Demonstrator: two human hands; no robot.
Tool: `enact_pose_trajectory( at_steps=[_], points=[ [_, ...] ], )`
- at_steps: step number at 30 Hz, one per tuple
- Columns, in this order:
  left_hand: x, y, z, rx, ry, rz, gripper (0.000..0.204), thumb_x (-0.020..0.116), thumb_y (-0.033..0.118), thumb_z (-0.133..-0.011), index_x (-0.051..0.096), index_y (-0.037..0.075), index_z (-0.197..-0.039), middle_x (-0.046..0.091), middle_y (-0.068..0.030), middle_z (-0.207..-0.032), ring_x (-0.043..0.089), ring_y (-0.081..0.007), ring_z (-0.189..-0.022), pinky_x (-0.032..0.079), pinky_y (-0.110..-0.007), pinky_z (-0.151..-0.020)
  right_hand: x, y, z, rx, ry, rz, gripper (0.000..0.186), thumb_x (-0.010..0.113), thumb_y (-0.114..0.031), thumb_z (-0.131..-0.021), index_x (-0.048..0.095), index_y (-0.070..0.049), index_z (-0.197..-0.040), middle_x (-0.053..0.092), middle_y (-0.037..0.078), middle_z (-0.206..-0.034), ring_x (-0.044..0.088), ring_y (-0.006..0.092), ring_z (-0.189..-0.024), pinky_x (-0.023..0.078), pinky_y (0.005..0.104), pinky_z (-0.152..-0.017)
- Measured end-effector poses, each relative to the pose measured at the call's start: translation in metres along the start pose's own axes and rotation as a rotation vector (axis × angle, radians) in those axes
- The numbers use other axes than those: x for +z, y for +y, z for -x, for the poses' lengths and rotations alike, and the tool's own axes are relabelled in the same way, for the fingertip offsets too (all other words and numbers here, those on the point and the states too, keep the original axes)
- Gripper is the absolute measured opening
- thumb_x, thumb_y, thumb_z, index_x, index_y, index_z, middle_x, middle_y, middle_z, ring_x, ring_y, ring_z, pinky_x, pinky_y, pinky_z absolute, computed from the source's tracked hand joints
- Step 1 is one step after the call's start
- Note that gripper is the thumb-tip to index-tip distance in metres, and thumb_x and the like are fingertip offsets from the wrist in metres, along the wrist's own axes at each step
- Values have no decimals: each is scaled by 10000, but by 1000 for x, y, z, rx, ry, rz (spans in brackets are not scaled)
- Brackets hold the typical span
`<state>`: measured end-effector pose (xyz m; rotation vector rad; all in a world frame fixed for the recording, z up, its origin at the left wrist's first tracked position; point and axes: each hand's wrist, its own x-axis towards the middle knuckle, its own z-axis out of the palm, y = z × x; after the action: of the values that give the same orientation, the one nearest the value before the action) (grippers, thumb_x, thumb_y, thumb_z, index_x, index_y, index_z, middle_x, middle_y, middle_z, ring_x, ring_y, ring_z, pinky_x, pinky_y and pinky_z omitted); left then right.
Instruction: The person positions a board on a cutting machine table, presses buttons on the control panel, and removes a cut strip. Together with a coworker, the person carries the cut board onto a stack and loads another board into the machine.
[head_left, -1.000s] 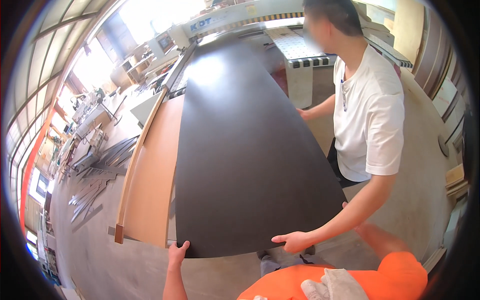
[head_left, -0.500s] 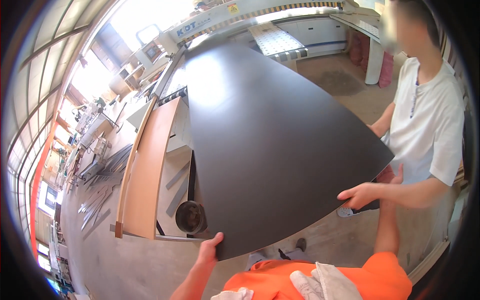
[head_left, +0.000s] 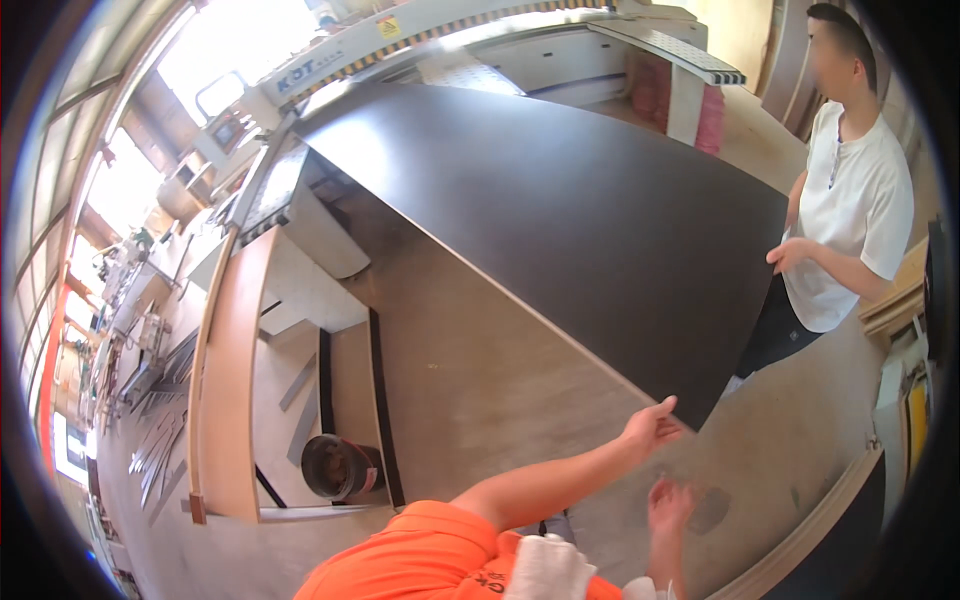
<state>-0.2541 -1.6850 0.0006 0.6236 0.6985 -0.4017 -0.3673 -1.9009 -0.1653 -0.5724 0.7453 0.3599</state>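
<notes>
A large dark grey board (head_left: 570,220) with a pale edge slopes across the middle, its far end by the machine at the back. My left hand (head_left: 652,427) is closed on the board's near corner, fingers at the edge. Below it, off the board, my right hand (head_left: 670,507) is raised with nothing in it, its fingers apart and slightly blurred. At the right, a person in a white shirt (head_left: 855,200) holds the board's right edge with a hand (head_left: 792,255).
A white machine with a striped beam (head_left: 440,35) stands at the back. On the left are a frame with a wood-coloured panel (head_left: 232,375), a dark bucket (head_left: 340,468) and grey offcut strips (head_left: 160,430) on the floor. Stacked boards (head_left: 800,540) lie at the lower right.
The board's near end has swung to the right, uncovering floor beside the frame. My left hand has travelled right with its corner. My right hand has come off the board.
</notes>
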Motion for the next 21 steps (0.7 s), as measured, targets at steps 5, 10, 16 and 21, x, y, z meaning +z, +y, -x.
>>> enact_pose_trajectory(
  at_steps=[5,10,16,21],
  points=[
    [-15,37,-69,124,-113,-872,505,684,497,-859,657,7,-974,666,-128,-967,613,-225,-941,489,-383,-781,-37,53,36,134,346,104,492,499,-530,-945,562,-53,-1049,634,81,-926,597,236,-816,495,370,-735],
    [-193,151,-38,-26,-77,-1089,881,728,499,-827,423,-82,-1415,555,-201,-1371,521,-282,-1287,415,-373,-1065,76,97,-40,192,303,401,468,510,-497,-949,545,-52,-1088,645,100,-947,608,249,-837,500,383,-738],
    [-496,297,31,263,641,-454,579,719,361,-860,615,-109,-1183,699,-122,-923,668,-195,-855,528,-310,-785,302,134,-185,117,90,658,439,552,-455,-948,536,-50,-1117,660,127,-938,632,250,-824,513,386,-722],
    [-581,414,74,307,912,-128,532,708,232,-891,552,-131,-1247,699,-154,-932,681,-203,-799,547,-294,-722,457,210,-239,169,51,837,412,570,-433,-950,544,-55,-1111,660,127,-937,637,244,-831,521,382,-726]
  ],
)
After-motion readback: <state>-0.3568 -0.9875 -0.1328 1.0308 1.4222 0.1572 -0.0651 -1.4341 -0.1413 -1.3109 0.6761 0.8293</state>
